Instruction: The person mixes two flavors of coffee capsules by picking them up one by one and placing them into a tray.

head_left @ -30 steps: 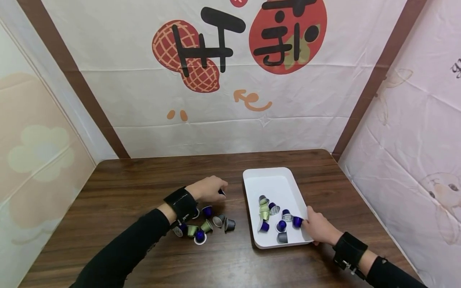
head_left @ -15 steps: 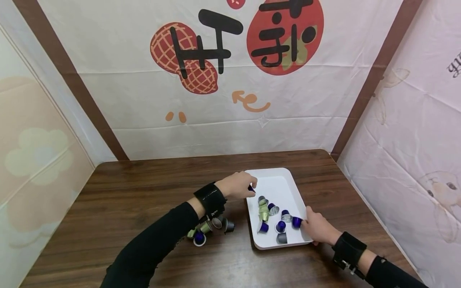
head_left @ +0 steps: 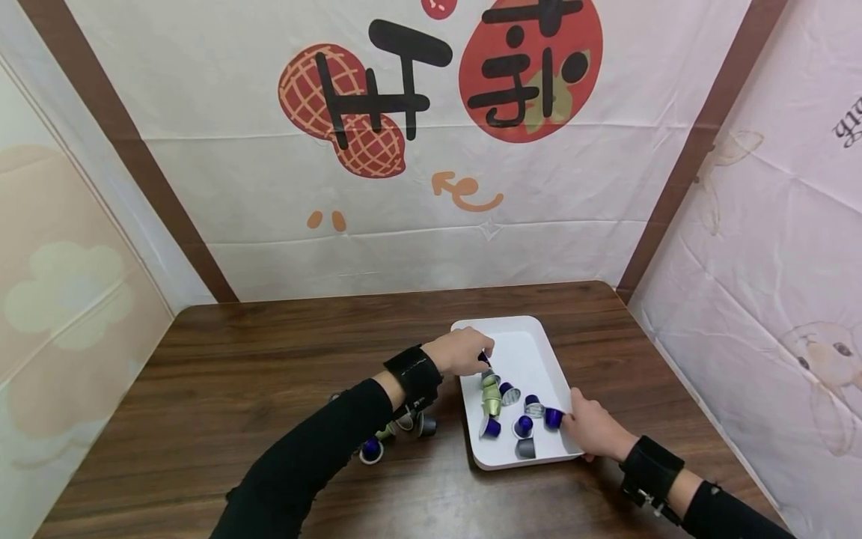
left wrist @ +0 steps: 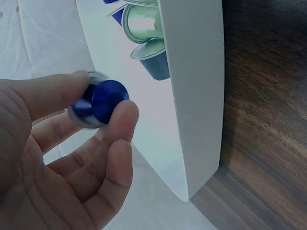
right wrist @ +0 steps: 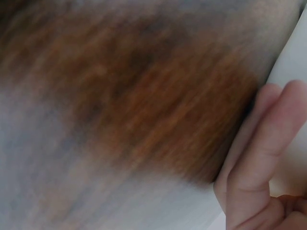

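My left hand (head_left: 461,352) is over the left side of a white tray (head_left: 532,352). Between thumb and fingers it pinches a blue coffee capsule (left wrist: 110,99), above the tray floor in the left wrist view. Just below lies a grey capsule (left wrist: 156,62) beside green capsules (left wrist: 141,24). At the tray's near right side, my right hand (head_left: 599,428) grips the rim; its fingers (right wrist: 261,158) lie along the outer wall. Close to it inside sits a blue capsule (head_left: 553,418). More blue, green and grey capsules are scattered over the tray's near half.
Left of the tray, a loose group of capsules lies on the brown table, including a grey one (head_left: 426,424) and a blue one (head_left: 371,450). My left forearm partly hides this group. A printed white cloth (head_left: 404,262) hangs behind the table.
My left hand has moved right from the capsule group to over the tray, carrying the blue capsule. The right hand stays at the tray's rim.
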Demonstrator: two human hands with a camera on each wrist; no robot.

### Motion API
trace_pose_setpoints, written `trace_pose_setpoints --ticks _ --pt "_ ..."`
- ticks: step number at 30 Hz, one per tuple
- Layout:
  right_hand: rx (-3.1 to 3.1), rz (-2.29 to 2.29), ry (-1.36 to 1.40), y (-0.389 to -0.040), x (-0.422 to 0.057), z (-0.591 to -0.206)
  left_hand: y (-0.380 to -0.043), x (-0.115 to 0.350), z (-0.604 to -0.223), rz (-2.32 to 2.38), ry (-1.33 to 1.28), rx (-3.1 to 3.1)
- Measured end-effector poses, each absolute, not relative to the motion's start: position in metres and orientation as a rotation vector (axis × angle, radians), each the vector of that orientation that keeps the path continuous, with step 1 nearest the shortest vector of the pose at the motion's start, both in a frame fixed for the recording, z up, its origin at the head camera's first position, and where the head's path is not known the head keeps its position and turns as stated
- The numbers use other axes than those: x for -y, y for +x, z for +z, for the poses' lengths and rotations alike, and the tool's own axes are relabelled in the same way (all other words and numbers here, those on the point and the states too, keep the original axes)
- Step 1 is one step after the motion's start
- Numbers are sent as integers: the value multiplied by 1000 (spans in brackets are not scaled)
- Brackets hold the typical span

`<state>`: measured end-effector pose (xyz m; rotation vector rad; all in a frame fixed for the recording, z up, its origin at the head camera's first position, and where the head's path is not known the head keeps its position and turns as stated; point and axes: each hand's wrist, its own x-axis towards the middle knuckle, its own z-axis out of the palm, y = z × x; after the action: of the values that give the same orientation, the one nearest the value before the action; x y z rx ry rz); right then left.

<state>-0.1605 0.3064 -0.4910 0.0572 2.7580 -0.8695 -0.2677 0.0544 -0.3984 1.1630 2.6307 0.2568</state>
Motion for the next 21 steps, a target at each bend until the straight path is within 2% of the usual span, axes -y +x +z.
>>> trace_pose_setpoints --ticks 9,21 --pt "-2773 -862 44 -159 -303 -490 -272 -46 -396 263 1185 -2655" --pt "-2769 -854 50 -158 -303 -490 -280 2 -395 238 1063 -2632"
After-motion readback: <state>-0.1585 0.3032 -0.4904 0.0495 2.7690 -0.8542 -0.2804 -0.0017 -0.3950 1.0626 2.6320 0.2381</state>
